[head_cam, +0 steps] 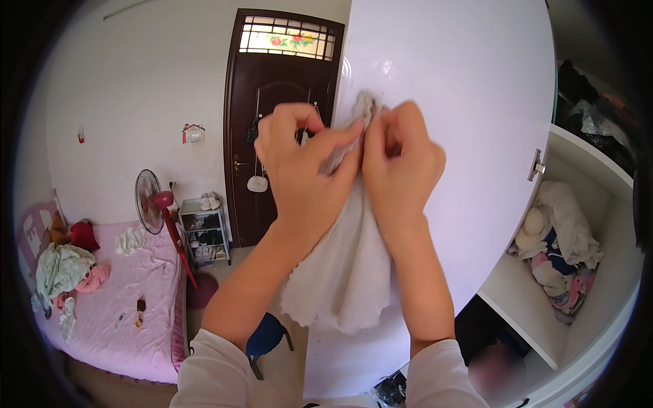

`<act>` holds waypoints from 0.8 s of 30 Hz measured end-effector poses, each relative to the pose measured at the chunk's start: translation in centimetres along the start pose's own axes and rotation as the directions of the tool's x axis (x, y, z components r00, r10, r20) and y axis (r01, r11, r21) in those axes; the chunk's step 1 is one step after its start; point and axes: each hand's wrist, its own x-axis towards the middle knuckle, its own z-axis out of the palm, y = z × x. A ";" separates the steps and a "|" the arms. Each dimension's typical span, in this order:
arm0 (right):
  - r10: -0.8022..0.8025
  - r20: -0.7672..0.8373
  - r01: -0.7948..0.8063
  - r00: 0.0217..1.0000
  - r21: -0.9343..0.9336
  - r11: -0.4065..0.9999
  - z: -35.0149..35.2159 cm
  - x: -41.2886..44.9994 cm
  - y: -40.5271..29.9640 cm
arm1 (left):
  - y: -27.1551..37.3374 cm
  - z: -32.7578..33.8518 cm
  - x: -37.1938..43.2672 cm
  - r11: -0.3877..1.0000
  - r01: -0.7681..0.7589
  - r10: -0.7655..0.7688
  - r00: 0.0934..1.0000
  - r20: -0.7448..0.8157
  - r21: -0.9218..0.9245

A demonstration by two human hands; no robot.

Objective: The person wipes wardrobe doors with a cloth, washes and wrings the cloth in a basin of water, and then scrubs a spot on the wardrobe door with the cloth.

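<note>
Both hands are raised close together in front of the white wardrobe door (474,127). My left hand (311,163) pinches the upper part of a light grey knitted cloth (352,275), its thumb near a gathered bunch of fabric. Beside it, my right hand (400,158) has thumb and fingers closed on the same gathered part. A crumpled tip of cloth stands up above the fingers, and the rest hangs in folds between my forearms to a wavy lower edge. What lies inside the folds is hidden.
At right, a wardrobe shelf (525,316) holds heaped clothes (566,239). A blue stool (265,336) stands below the hands. Left are a bed with a pink sheet (112,326), a pedestal fan (163,200) and a shoe rack (191,206). A dark door (270,76) is behind.
</note>
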 end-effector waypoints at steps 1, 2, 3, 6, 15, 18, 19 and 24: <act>0.005 0.006 -0.005 1.000 0.000 1.000 0.0 -1.3 0.2 | -0.1 -0.3 -0.9 1.000 0.030 -0.030 0.999 0.024 0.002; 0.002 0.043 -0.002 0.999 -0.012 1.000 -0.1 -2.7 0.2 | -0.4 -0.6 -1.7 0.999 0.036 -0.036 0.999 0.029 0.004; -0.002 0.075 0.005 0.997 -0.029 1.000 -0.2 -3.4 0.2 | -0.6 -0.9 -2.3 1.000 0.026 -0.026 0.999 0.032 -0.009; -0.002 0.091 0.001 0.996 0.011 1.000 -0.4 -2.1 0.4 | -0.8 -0.6 -1.7 1.000 0.001 0.000 0.999 0.034 -0.029; 0.255 0.227 -0.274 0.940 0.057 0.960 -3.9 -1.3 -1.6 | 0.8 -1.6 -0.5 0.996 0.038 -0.032 0.996 0.078 -0.082; 0.257 0.361 -0.203 0.896 -0.179 0.963 -4.4 1.4 -1.3 | 0.4 -1.6 0.5 0.997 0.070 -0.067 0.995 0.079 -0.028; 0.255 0.363 -0.200 0.896 -0.181 0.963 -4.6 1.6 -1.4 | 0.2 -1.7 0.5 0.997 0.072 -0.070 0.995 0.076 -0.029; 0.325 0.583 -0.349 0.745 -0.075 0.934 -5.1 1.0 -0.6 | 0.0 -1.7 -2.0 0.761 0.559 -0.473 0.825 0.309 -0.328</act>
